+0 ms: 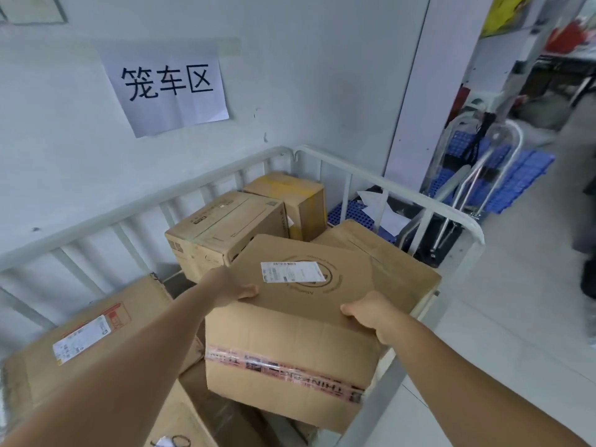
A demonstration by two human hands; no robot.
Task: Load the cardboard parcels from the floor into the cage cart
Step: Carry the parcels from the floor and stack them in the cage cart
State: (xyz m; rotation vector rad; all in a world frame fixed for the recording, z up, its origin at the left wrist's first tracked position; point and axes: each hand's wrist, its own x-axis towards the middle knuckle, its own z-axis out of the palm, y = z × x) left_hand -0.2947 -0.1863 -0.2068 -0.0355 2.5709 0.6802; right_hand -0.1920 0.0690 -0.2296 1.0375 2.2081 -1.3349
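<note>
step: stacking | your left hand (pixel 230 287) and right hand (pixel 371 312) grasp the parcel (pixel 290 337), fingers over its top edge, steadying it tilted inside the cage cart (pixel 364 175)

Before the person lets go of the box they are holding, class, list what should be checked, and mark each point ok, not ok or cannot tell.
1. Both hands on the held box: left hand and right hand grip its top edge. Ok.
2. Box inside the cart rail: its right corner sits at the rail. Cannot tell.
3. Support underneath: hidden. Cannot tell.
4. Box level: tilted. Not ok.
5. Room left in the cart: a gap shows beside the labelled box. Ok.
</note>
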